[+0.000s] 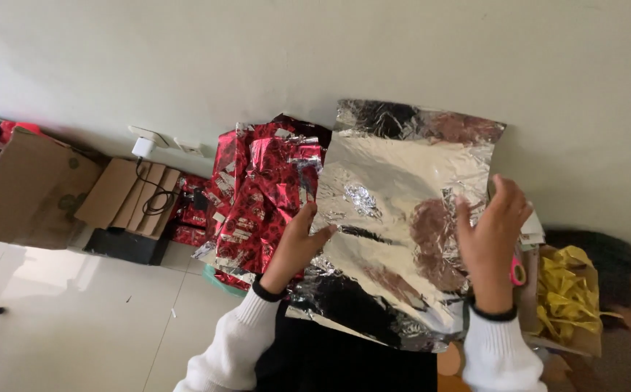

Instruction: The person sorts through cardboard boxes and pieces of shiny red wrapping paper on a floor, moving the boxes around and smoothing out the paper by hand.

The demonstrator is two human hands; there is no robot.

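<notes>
Gripping one silver foil sheet (395, 218), left hand (297, 247) and right hand (491, 243) clasp its two edges

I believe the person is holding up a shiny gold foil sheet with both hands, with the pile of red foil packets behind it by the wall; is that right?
Not quite: the foil sheet is silver, not gold. The head view shows the left hand and the right hand gripping its two side edges, and the pile of red foil packets does sit behind it by the wall.
</notes>
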